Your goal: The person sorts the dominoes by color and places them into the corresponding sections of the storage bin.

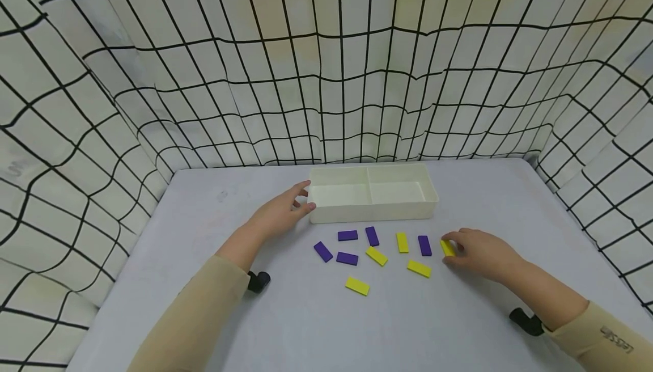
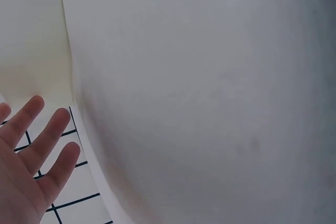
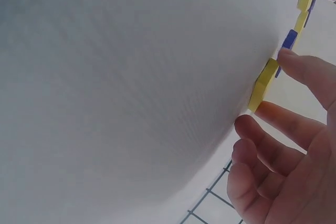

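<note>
A white two-compartment box (image 1: 372, 213) sits at the back of the table. At its left end is my left hand (image 1: 279, 213), thumb and fingertips right at the end wall; in the left wrist view its fingers (image 2: 58, 124) are spread and fairly straight. My right hand (image 1: 482, 253) pinches a yellow block (image 1: 448, 248) between thumb and index finger, low over the table. That same yellow block (image 3: 263, 85) shows in the right wrist view, with the other fingers loosely bent. Just left of it lies a purple block (image 1: 424, 245).
Several purple blocks (image 1: 347, 258) and several yellow blocks (image 1: 357, 286) lie scattered flat in front of the box. A black grid net (image 1: 357, 77) over pale sheeting surrounds the white table (image 1: 326, 332). Black wrist cameras (image 1: 258, 282) protrude below both wrists.
</note>
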`<action>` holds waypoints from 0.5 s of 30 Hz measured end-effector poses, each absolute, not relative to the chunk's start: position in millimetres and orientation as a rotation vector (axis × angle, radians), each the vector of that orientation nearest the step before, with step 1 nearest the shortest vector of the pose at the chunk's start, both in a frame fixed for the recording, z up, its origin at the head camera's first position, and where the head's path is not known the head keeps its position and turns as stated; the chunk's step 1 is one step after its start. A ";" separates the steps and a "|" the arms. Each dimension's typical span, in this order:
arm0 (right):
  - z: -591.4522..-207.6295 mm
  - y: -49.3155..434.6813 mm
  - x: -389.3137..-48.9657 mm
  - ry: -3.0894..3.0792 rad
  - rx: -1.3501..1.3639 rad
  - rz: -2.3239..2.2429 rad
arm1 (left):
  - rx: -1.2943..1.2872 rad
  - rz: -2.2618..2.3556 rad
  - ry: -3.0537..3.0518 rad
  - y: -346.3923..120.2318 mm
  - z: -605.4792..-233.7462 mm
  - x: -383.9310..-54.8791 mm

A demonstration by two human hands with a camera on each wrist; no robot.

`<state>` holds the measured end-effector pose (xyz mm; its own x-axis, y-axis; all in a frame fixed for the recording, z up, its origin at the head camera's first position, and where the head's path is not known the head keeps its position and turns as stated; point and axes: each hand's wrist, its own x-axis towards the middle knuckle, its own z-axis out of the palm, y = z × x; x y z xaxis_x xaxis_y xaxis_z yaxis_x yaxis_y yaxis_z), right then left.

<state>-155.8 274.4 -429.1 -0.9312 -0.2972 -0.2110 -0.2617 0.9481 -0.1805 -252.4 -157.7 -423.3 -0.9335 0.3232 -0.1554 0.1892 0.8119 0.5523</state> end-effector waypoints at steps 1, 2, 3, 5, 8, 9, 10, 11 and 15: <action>-429.3 274.5 -155.5 2.861 -0.415 -0.220 | 0.393 0.808 2.752 -157.9 -423.4 -252.7; -429.5 274.6 -155.4 2.858 -0.413 -0.222 | 0.390 0.815 2.746 -158.2 -423.3 -252.9; -429.6 274.7 -155.3 2.854 -0.411 -0.227 | 0.388 0.824 2.738 -158.6 -422.8 -252.9; -429.8 275.1 -155.4 2.848 -0.408 -0.238 | 0.382 0.832 2.730 -159.5 -422.5 -253.1; -429.7 276.1 -155.6 2.841 -0.410 -0.255 | 0.380 0.841 2.721 -160.4 -421.9 -253.6; -429.6 276.5 -155.8 2.838 -0.412 -0.259 | 0.382 0.841 2.719 -160.5 -421.8 -253.7; -429.5 277.1 -155.9 2.837 -0.415 -0.262 | 0.383 0.841 2.718 -160.4 -422.1 -254.1; -429.3 277.6 -156.0 2.836 -0.419 -0.266 | 0.385 0.843 2.716 -160.4 -422.0 -254.3; -427.7 279.8 -155.8 2.824 -0.424 -0.290 | 0.393 0.852 2.711 -160.0 -422.6 -254.5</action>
